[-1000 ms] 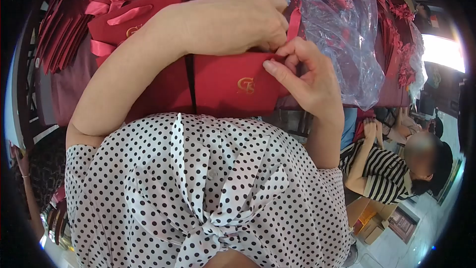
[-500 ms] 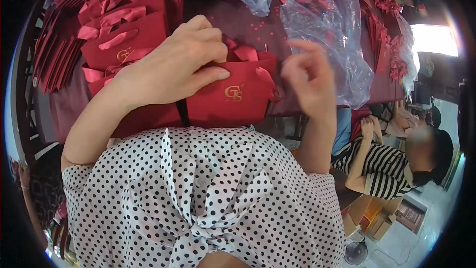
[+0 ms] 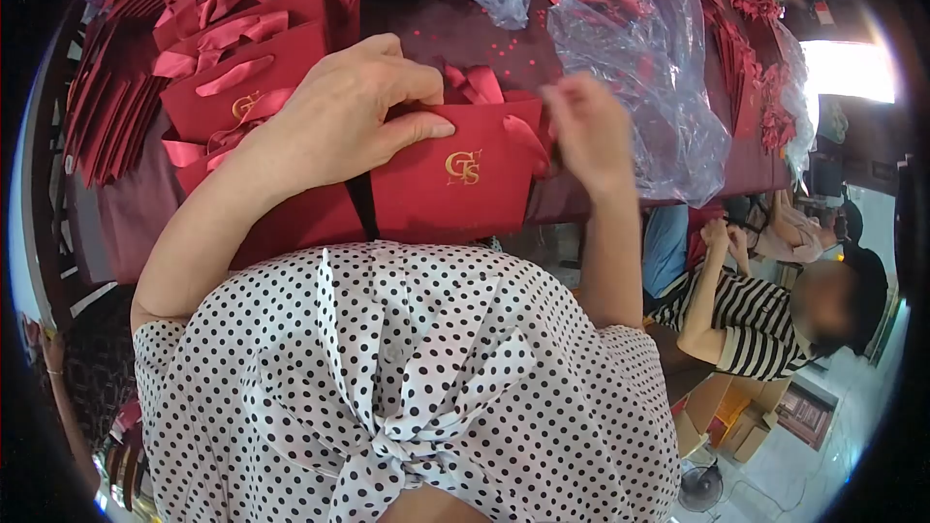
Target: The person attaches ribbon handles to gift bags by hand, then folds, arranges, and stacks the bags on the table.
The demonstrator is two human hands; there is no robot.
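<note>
My left hand (image 3: 354, 111) pinches the red bag (image 3: 441, 203) by its rim, fingers closed, at the near edge of the tabletop (image 3: 438, 31). My right hand (image 3: 591, 131) blurs beside it; I can't tell its fingers' hold.

Glare whites out an opening (image 3: 850, 71) on the right. The right hand (image 3: 591, 136) is blurred. Edges curve into black.

Gold interlaced letters (image 3: 463, 168), reading "GTS", stood on the red bag (image 3: 453, 201) just toward twelve o'clock of centre. A similar gold monogram (image 3: 245, 105), its letters less clear, marked another bag (image 3: 281, 63) toward ten o'clock.
</note>
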